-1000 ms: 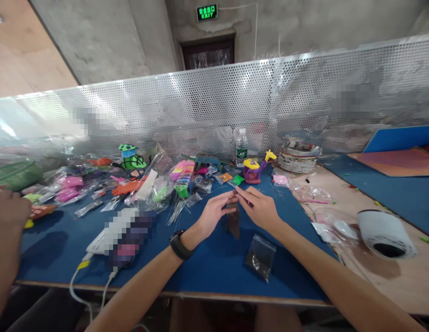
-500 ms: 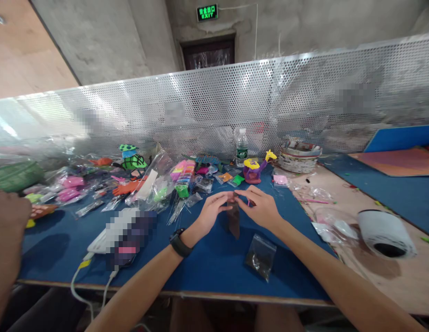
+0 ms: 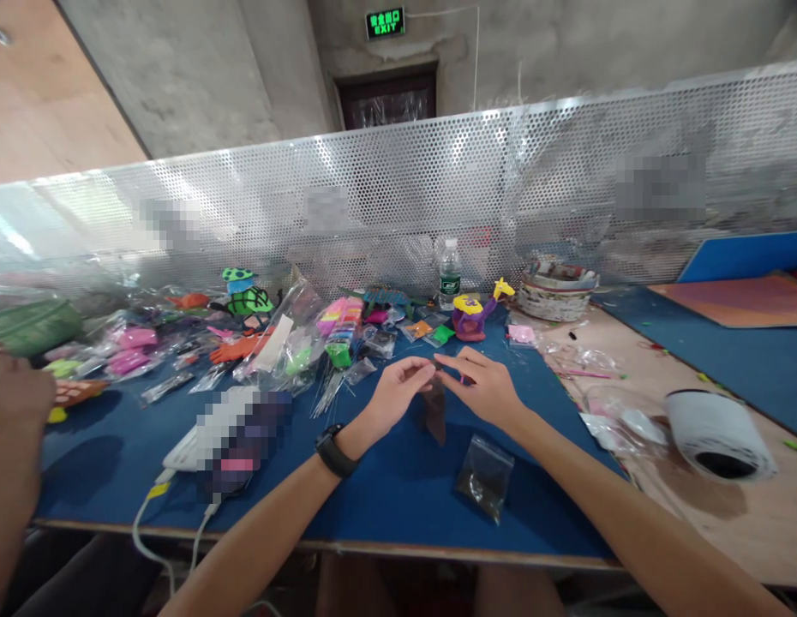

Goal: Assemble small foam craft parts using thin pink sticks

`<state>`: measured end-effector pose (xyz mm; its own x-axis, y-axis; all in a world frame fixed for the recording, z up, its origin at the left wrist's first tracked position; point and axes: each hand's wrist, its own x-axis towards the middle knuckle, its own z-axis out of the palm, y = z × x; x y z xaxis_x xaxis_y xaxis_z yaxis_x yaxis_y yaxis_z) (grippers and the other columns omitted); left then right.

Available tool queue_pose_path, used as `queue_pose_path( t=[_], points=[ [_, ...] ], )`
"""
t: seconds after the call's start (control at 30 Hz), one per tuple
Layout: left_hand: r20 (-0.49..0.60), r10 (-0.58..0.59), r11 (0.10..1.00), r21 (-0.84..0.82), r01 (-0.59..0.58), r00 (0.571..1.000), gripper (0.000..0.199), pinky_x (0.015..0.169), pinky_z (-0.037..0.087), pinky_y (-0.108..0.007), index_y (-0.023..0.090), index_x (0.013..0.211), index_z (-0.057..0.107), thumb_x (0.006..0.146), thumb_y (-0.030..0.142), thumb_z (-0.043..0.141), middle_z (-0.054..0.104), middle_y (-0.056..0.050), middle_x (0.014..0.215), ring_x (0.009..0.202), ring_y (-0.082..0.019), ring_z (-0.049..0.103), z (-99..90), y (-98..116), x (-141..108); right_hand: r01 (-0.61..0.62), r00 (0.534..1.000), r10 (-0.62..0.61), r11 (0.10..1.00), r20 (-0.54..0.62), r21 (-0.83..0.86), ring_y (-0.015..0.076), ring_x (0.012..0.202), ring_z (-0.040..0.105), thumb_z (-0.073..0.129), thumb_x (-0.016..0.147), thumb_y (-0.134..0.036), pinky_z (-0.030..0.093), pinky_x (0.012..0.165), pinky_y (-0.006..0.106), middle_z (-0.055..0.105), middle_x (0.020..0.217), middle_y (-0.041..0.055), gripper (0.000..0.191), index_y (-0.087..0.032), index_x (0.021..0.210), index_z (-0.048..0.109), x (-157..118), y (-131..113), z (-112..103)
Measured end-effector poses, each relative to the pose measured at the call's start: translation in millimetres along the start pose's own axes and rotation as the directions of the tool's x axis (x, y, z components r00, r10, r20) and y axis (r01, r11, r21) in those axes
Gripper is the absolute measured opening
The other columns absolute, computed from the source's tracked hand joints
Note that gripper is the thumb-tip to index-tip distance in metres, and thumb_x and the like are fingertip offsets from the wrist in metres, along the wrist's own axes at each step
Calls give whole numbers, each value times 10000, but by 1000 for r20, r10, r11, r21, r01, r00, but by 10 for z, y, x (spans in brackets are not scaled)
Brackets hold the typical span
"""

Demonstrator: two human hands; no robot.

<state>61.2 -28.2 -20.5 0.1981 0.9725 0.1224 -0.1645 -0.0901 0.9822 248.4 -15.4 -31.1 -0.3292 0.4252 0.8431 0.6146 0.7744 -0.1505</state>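
Above blue mat, left hand, right hand, both grips pinching brown clay, bag near

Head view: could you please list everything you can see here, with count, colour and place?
brown piece: one, dark brown, between both hands above the mat
mat: one, blue, covering the table's middle
dark bag: one, clear with dark contents, on the mat near the right forearm
bottle: one, clear with green label, by the screen
figure: one, purple and yellow, right of the bottle
basket: one, whitish, right of the figure
roll: one, white, on bare wood at right
packets: many, mixed colours, left half of the mat
screen: one, silver perforated, behind the table
other person's hand: one, far left
watch: one, black, left wrist
left hand: pinching the brown piece
right hand: pinching the brown piece
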Motion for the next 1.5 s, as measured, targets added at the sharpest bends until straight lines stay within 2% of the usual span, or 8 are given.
queue_pose_path(
  t=[0.27,0.5,0.9,1.27,1.5],
  points=[
    [21,-16,1000,-5,16,1000,379,801,532,-275,148,912,737,714,462,815,708,-54,905,841,-153,650,12,45,-22,16,1000,-16,1000,20,20,100,619,601,552,1000,-334,451,575,218,689,816,26,266,-204,1133,742,-10,12,20],
    [-27,-27,1000,-5,27,999,335,781,542,-277,158,909,742,736,440,790,719,-59,933,880,-171,659,-1,47,-11,-13,999,12,1000,52,9,101,613,605,551,1000,-357,434,570,227,682,781,20,255,-217,1022,762,26,-37,-28],
    [-42,-34,999,-28,33,999,325,778,547,-295,160,906,758,720,423,800,729,-66,914,863,-180,666,2,47,-5,5,1000,-6,1000,17,1,101,615,613,569,990,-342,448,574,227,697,796,26,247,-215,1070,766,6,2,-7],
    [0,-39,999,-21,39,999,414,789,550,-300,154,928,780,703,500,808,744,-82,923,876,-193,675,6,44,-12,20,1000,-20,999,6,-27,98,600,600,571,987,-343,446,566,213,688,776,26,251,-225,1064,779,0,13,10],
    [27,-29,999,43,28,999,421,800,541,-284,156,981,774,713,478,821,739,-72,954,851,-164,666,6,42,-18,0,1000,0,1000,19,-5,93,577,579,575,975,-339,445,558,213,681,768,17,251,-233,1094,769,-3,10,-5]
  ],
)
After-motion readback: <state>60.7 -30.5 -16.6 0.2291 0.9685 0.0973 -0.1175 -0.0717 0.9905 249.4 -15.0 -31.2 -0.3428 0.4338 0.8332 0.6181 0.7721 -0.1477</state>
